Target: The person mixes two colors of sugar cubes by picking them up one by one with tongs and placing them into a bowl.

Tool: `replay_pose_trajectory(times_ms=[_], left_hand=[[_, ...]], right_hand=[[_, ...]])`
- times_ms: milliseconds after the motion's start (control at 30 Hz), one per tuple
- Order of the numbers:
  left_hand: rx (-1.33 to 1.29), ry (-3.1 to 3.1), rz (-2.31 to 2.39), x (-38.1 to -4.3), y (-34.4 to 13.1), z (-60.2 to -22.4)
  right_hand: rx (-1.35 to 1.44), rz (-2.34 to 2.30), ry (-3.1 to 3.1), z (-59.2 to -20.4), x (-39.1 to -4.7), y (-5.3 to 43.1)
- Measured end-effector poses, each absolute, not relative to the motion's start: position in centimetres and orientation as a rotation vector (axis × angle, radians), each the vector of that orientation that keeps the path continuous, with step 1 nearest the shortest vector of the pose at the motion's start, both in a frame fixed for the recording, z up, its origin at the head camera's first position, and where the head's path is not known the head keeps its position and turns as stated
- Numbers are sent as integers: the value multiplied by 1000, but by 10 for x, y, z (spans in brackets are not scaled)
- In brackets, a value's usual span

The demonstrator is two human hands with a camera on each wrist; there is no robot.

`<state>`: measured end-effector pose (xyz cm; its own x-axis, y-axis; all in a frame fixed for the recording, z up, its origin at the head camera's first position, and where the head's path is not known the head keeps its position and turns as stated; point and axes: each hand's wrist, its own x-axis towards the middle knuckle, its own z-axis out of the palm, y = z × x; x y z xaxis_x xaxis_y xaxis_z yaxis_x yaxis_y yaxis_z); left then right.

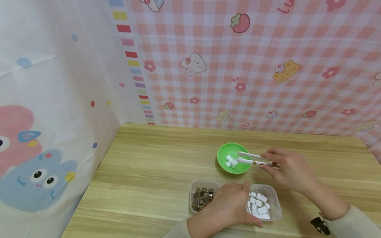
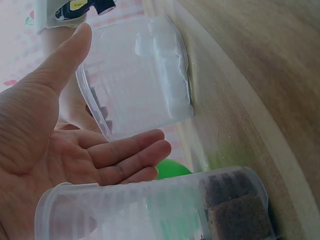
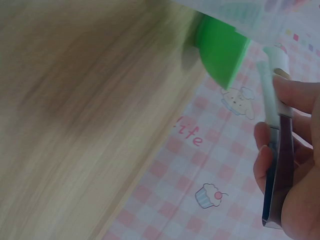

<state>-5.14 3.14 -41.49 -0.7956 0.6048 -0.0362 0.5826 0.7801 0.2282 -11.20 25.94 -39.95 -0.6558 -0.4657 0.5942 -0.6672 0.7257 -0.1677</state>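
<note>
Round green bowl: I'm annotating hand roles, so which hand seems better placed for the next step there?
Probably the right hand: it holds the slim white-tipped tongs, their tips over the round green bowl. The left hand is lower in the head view, by the translucent plastic containers, with no tool.

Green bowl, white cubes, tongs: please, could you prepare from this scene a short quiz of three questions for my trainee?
1. Multiple choice: what does the right hand hold?
A) a spoon
B) tongs
C) a cup

2. True or false: white cubes lie both in the green bowl and in a clear container.

3. Short answer: in the head view, what can be seen inside the second container, which the left hand partly covers?

Key:
1. B
2. True
3. Brown cubes
</note>
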Motion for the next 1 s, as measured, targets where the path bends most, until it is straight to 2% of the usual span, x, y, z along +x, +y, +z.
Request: replay_pose_trajectory(times_ms=[633,1000], left_hand=[[922,2823,366,-51,32,-415],[929,2838,373,-50,33,-416]], right_hand=[[883,581,-2417,-378,-85,288],[1057,533,-2501,-364,-65,300]])
